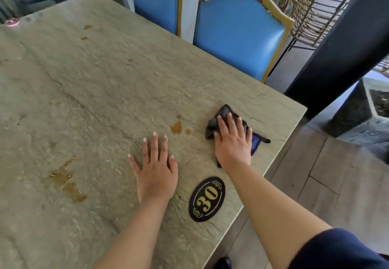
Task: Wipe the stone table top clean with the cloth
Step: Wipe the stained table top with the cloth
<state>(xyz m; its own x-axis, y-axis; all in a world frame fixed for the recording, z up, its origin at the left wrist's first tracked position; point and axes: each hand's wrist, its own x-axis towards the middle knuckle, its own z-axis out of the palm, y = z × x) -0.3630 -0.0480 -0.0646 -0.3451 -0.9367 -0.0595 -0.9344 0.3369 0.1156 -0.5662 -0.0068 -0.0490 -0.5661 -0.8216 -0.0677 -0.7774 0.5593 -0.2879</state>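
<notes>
The grey-green stone table top [105,92] fills most of the view. A dark crumpled cloth [220,114] lies near its right edge, and my right hand [232,142] presses flat on it with fingers spread. My left hand [156,170] rests flat on the bare stone to the left, holding nothing. A brown spill [176,126] sits between the two hands, just left of the cloth. A larger brown smear [67,180] lies at the near left, and small brown spots [87,26] mark the far side.
A black oval plaque with a gold "30" [207,199] is fixed to the table below my right hand. Two blue chairs [240,31] stand at the far edge, wicker chairs behind. A dark pillar [341,43] rises at right. A small round pink object [12,22] sits far left.
</notes>
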